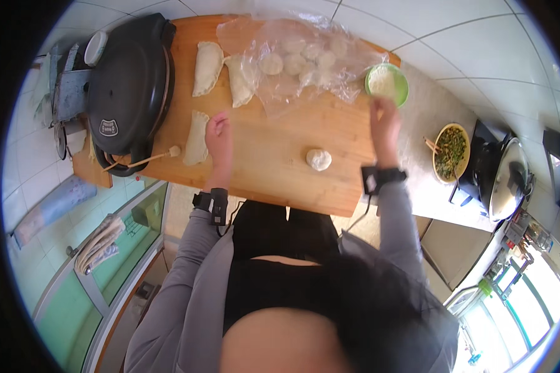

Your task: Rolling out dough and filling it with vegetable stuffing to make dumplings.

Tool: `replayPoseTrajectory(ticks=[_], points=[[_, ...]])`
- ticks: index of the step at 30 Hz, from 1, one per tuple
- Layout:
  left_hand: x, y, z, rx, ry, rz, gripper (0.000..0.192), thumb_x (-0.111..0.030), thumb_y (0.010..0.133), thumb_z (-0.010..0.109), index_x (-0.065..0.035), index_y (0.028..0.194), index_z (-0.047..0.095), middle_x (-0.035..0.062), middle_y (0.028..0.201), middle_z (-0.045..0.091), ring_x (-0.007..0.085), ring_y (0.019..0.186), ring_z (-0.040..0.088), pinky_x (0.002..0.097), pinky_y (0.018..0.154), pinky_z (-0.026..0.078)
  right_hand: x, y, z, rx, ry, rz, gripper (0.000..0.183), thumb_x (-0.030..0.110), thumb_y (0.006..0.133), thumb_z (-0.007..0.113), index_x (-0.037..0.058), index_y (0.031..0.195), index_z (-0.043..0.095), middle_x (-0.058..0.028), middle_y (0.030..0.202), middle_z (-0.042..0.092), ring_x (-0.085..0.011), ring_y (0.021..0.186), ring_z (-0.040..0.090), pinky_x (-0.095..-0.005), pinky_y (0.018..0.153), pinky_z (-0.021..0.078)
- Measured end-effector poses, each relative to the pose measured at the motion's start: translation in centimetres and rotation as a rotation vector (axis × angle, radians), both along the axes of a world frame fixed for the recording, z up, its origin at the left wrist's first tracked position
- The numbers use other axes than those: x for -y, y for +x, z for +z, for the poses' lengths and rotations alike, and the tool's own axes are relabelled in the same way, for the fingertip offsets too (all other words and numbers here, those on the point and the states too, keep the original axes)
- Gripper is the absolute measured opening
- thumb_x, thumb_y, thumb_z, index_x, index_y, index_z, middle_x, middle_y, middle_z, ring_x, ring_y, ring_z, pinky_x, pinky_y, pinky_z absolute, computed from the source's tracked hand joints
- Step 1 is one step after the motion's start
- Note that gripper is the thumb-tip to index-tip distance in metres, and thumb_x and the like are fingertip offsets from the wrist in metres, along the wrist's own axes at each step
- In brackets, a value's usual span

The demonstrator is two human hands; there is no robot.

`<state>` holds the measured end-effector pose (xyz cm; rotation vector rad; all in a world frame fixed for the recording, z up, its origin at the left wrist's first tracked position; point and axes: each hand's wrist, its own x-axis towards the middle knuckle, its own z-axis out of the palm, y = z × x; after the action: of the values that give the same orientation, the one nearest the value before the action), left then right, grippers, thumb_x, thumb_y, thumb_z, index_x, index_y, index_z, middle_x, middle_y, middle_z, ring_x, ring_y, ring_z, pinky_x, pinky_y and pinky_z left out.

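Note:
My right hand [385, 119] is over the near edge of a green bowl [403, 88] of white flour; its fingers are bunched and blurred, and whether they hold flour cannot be told. My left hand [219, 135] hovers at the right side of a folded, crimped dough turnover [197, 140], fingers curled, with nothing seen in it. A round ball of dough [318, 160] sits on the wooden board [270, 140] between my hands. Two more turnovers [208, 69] lie farther back. Beside them, several dough balls [295, 64] rest under clear plastic film [280, 100].
A black electric griddle [126, 84] stands at the left, with a wooden-handled brush [154, 158] by its front. To the right are a bowl of chopped green filling [451, 153] with chopsticks and a lidded pan [508, 179]. Tiled wall runs behind the board.

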<state>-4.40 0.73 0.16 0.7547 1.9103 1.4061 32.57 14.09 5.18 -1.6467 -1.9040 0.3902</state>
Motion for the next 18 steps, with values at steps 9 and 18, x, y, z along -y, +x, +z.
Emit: replayPoseTrajectory(ticks=[9, 18], points=[[5.3, 9.5, -0.8, 0.45, -0.249, -0.332, 0.018, -0.008, 0.092, 0.059, -0.0022, 0.108, 0.061, 0.0079, 0.099, 0.065, 0.0136, 0.081, 0.065, 0.0243, 0.074, 0.052, -8.4, 4.1, -3.1, 0.302, -0.429, 0.148, 0.019, 0.015, 0.079, 0.067, 0.0112, 0.096, 0.071, -0.0117, 0.09, 0.071, -0.0287, 0.086, 0.068, -0.0365, 0.076, 0.0524], [4.2, 15.1, -1.0, 0.285, -0.384, -0.765, 0.035, -0.013, 0.091, 0.063, -0.0015, 0.124, 0.056, 0.0114, 0.106, 0.065, 0.0183, 0.091, 0.065, 0.0297, 0.086, 0.051, -1.2, 0.6, 1.7, -0.22, -0.119, -0.028, 0.008, 0.012, 0.082, 0.069, 0.0056, 0.086, 0.069, -0.0112, 0.081, 0.068, -0.0226, 0.072, 0.066, -0.0322, 0.065, 0.0513]])
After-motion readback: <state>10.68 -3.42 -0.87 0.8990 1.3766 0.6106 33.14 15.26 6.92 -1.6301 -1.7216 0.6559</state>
